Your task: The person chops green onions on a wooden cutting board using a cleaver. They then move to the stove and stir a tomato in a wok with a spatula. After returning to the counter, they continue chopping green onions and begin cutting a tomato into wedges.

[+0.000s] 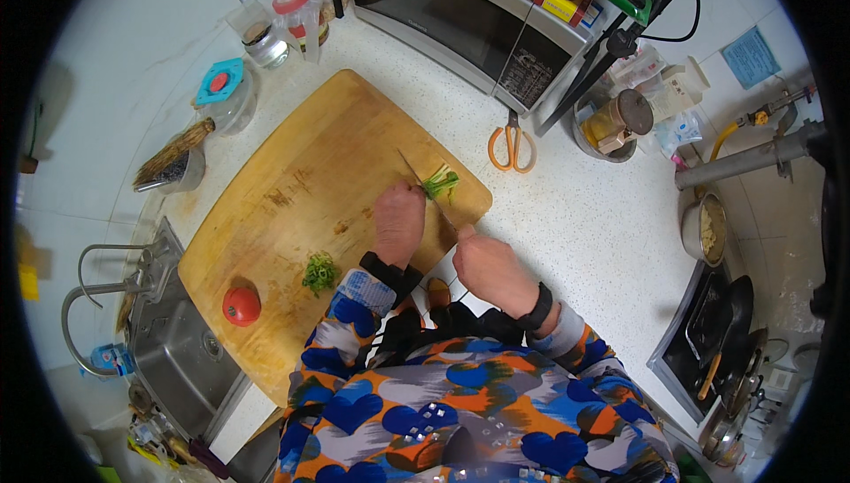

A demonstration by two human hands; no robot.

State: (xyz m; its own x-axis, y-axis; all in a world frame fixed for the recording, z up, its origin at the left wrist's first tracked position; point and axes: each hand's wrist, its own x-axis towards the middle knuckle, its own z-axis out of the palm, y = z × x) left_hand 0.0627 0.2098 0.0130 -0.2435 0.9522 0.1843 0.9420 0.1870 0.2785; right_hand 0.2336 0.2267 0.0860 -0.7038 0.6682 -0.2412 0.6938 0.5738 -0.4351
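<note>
On a large wooden cutting board (312, 151), my left hand (400, 217) is curled over a small bunch of leafy greens (441, 183). Its fingers hide part of the bunch; pale green stems and leaves stick out at the right. My right hand (491, 269) grips the handle of a kitchen knife (411, 165) at the board's right edge. Seen almost edge-on, the blade runs up and left past my left fingertips, against the greens. A small heap of chopped greens (321, 273) lies left of my left wrist. Farther left sits a whole red tomato (241, 306).
Orange-handled scissors (512, 149) lie on the white speckled countertop (564, 230), below a microwave oven (445, 18). Left of the board is a steel sink (179, 357) with a faucet (99, 290). A metal bowl (704, 229) and a stove (690, 337) with pans are at the right.
</note>
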